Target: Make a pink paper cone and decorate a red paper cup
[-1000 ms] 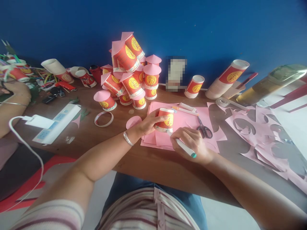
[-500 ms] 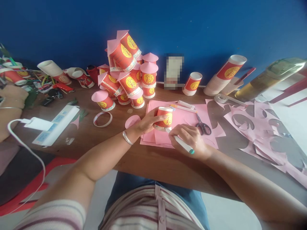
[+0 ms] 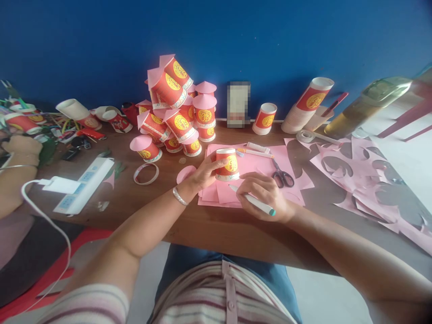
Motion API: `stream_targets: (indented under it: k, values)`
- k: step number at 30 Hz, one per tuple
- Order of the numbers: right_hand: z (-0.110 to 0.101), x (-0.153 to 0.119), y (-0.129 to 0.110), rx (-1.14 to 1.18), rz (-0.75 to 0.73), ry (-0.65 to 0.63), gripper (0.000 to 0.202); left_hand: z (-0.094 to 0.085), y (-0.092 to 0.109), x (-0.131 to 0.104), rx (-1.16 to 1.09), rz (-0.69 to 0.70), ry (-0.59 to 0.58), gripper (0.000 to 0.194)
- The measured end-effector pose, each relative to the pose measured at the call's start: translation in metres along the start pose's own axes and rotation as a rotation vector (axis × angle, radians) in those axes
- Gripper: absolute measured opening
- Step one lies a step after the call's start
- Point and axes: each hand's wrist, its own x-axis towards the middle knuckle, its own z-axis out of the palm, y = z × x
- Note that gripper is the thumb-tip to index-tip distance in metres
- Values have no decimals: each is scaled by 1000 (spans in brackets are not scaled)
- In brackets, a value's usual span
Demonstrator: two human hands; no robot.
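Your left hand [image 3: 204,173] grips the cup [image 3: 227,164] above the pink paper [image 3: 258,168], back from the table's [image 3: 189,234] near edge. Your right fingers clasp the pen [image 3: 258,203], its tip apart from the cup.

The left hand's [image 3: 205,174] fingers on the far side of the held cup [image 3: 227,165] are hidden, and the drawn marks on its lower rim are too small to make out. Beyond the cup, an upright object [image 3: 238,104] is blurred into squares. Left of the cup, the rear paper cups [image 3: 189,108] are partly covered by those in front; farther left, another person's arm [image 3: 17,177] is cut off by the picture's edge.
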Motion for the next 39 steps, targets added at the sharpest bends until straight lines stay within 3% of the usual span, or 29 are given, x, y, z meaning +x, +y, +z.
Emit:
stream_targets:
  k: [8,12,17,20,27,39]
  values:
    - [1,1,0,91,74,-4,12,-3,-7,7,-250,42,-8,24]
    - [5,1,-1,128,51,-21,12,-1,-7,4,-197,0,-8,24]
    - [6,2,-3,150,34,-70,12,6,0,-2,-81,-29,-95,29]
    - [5,1,-3,119,8,-39,12,8,3,-3,-49,-59,-58,34]
    - [-4,2,-4,7,162,23,12,5,7,-8,21,-55,-15,35]
    - [-4,3,-3,4,150,-18,13,2,1,-7,3,-68,-77,29]
